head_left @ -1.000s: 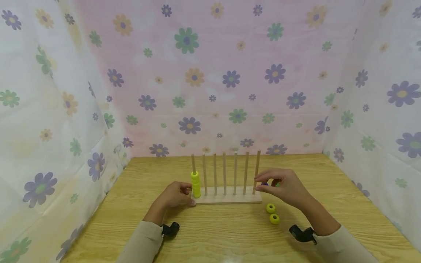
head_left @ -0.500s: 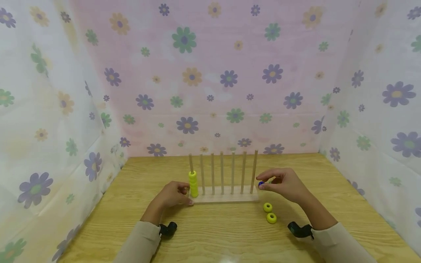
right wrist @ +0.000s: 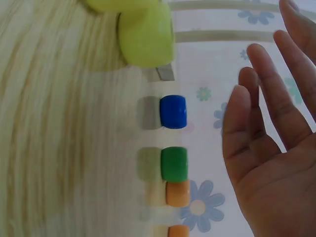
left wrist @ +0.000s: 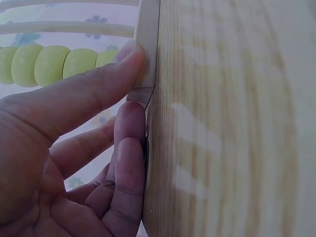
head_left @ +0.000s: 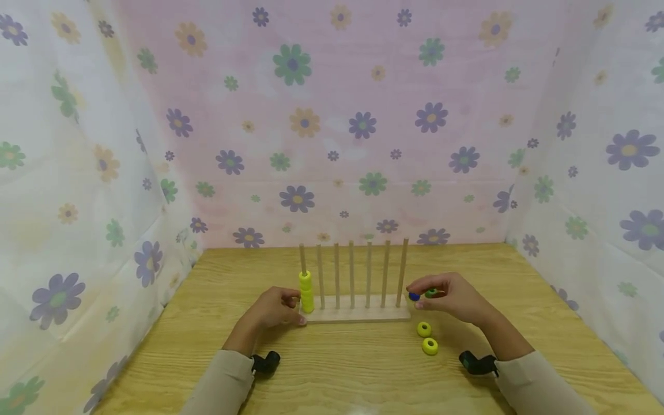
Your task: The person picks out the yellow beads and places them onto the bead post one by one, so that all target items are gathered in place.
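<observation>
A wooden peg rack (head_left: 358,314) with several upright pegs stands on the table. Several yellow beads (head_left: 306,293) are stacked on its leftmost peg. My left hand (head_left: 276,306) grips the left end of the base, its thumb (left wrist: 113,74) on the front face and the other fingers bent at the end. Just right of the rack, my right hand (head_left: 452,297) hovers with thumb and fingers apart, holding nothing. A blue bead (right wrist: 173,112) rests on the table by its fingertips in the head view. A green bead (right wrist: 174,164) shows behind that hand, partly covered.
Two loose yellow beads (head_left: 427,338) lie in front of the rack's right end. Past the green bead, orange beads (right wrist: 177,193) line up in the right wrist view. Flowered cloth (head_left: 332,115) walls the table (head_left: 332,357) at the back and sides.
My right hand has lowered slightly, and its thumb has parted from the index finger by the blue bead. The blue bead sits a little lower. My left hand keeps its hold on the rack.
</observation>
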Demonstrator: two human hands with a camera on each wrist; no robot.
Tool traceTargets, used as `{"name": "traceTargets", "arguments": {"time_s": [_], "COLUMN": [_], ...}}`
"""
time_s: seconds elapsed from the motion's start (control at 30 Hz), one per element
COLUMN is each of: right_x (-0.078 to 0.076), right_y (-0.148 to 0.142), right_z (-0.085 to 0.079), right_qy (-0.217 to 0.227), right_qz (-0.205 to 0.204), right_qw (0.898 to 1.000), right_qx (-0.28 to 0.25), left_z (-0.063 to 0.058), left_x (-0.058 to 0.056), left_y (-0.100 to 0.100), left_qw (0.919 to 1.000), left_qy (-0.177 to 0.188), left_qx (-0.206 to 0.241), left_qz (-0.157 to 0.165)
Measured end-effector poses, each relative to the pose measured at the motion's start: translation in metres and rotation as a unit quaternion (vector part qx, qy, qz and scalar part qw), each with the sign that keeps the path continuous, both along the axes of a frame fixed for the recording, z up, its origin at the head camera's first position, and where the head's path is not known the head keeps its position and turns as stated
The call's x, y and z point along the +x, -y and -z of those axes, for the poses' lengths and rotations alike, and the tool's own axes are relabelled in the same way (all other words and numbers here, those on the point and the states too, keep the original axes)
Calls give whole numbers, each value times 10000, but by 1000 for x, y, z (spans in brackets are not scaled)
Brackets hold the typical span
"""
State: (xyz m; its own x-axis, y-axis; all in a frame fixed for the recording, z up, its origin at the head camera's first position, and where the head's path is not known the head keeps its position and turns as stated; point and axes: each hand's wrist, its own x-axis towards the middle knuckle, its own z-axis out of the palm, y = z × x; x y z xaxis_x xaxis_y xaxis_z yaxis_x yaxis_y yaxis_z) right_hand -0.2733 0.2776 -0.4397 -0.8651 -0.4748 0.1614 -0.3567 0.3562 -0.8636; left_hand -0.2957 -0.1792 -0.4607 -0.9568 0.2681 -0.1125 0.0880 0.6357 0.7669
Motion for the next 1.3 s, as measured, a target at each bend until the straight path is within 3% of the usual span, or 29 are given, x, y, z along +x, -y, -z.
{"name": "traceTargets", "arguments": {"time_s": [0.27, 0.47, 0.9, 1.3], "right_x": [-4, -4, -8, -8], "right_y": [-6, -10, -28, -29], "right_z": [9, 13, 24, 25], "right_qy": [553, 553, 1081, 1106], "right_qz": [-531, -760, -1512, -1619], "right_qw": [9960, 9939, 9823, 9800], "right_qx": [450, 572, 231, 330], "left_z": [-1, 0, 1, 0], "left_x": [-1, 0, 0, 2], "left_y": [0, 0, -1, -1], "left_qw": [10000, 9999, 9998, 9998], "left_qy": [-33, 36, 38, 61], "left_qx": [44, 147, 190, 182], "left_qz": [30, 21, 27, -23]}}
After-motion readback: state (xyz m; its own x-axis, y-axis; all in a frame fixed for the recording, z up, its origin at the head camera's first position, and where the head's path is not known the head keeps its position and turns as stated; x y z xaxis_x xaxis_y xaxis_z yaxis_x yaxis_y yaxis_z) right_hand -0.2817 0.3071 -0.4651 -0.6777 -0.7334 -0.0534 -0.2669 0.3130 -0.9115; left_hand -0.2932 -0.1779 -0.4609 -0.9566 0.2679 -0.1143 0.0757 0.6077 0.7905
